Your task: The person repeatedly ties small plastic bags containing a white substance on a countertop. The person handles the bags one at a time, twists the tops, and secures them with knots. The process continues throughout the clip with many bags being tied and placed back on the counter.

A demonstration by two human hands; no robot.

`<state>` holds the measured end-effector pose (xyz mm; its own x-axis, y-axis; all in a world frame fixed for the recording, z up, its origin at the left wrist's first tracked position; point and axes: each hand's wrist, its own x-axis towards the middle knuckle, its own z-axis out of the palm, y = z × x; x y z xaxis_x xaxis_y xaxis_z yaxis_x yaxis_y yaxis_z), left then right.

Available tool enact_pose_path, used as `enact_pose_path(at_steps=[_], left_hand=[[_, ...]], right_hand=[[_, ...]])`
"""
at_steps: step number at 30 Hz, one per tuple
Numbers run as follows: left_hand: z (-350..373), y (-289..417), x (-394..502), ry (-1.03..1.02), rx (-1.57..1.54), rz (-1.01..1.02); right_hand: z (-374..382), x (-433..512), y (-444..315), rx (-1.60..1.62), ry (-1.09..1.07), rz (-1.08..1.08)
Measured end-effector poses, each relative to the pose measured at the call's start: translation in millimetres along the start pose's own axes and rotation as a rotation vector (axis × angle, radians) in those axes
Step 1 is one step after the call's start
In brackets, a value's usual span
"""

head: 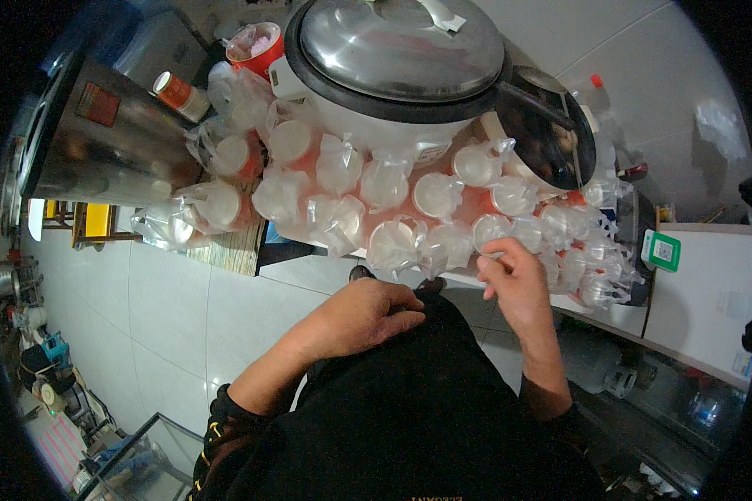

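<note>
Rows of lidded cups in clear plastic bags crowd the counter before me, their sides reddish where they show. At the near edge, my right hand (515, 277) has its fingers curled and its thumb close to the index finger. Its fingertips overlap the near side of a bagged cup (490, 230); whether they pinch the plastic I cannot tell. My left hand (376, 313) hangs low in front of my dark clothing, holding nothing, with thumb and fingers a little apart. Nearest to it on the counter is a large bagged cup (393, 243).
Behind the cups stands a large cooker (401, 56) with a metal lid. A dark pan (545, 131) leans beside it. At left are a metal cabinet (119, 131) and a stack of paper cups (182, 94). A green card with a printed code (662, 250) stands at right.
</note>
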<state>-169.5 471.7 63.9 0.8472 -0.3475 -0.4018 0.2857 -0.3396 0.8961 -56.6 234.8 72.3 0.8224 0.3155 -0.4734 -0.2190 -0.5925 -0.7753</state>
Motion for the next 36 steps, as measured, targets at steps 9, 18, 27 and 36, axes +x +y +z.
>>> enact_pose_path(at_steps=[9, 18, 27, 36], left_hand=[[53.0, -20.9, 29.1, 0.401, -0.003, -0.135], [70.1, 12.2, 62.3, 0.603, -0.13, -0.057], [81.3, 14.6, 84.6, 0.764, -0.237, -0.023], [86.1, -10.5, 81.5, 0.819, -0.157, -0.084]], right_hand=[[25.6, 20.9, 34.6, 0.016, 0.028, -0.078], [21.4, 28.9, 62.7, 0.075, 0.126, -0.312], [13.6, 20.8, 58.8, 0.366, -0.125, -0.237], [14.0, 21.9, 51.0, 0.526, -0.139, -0.208]])
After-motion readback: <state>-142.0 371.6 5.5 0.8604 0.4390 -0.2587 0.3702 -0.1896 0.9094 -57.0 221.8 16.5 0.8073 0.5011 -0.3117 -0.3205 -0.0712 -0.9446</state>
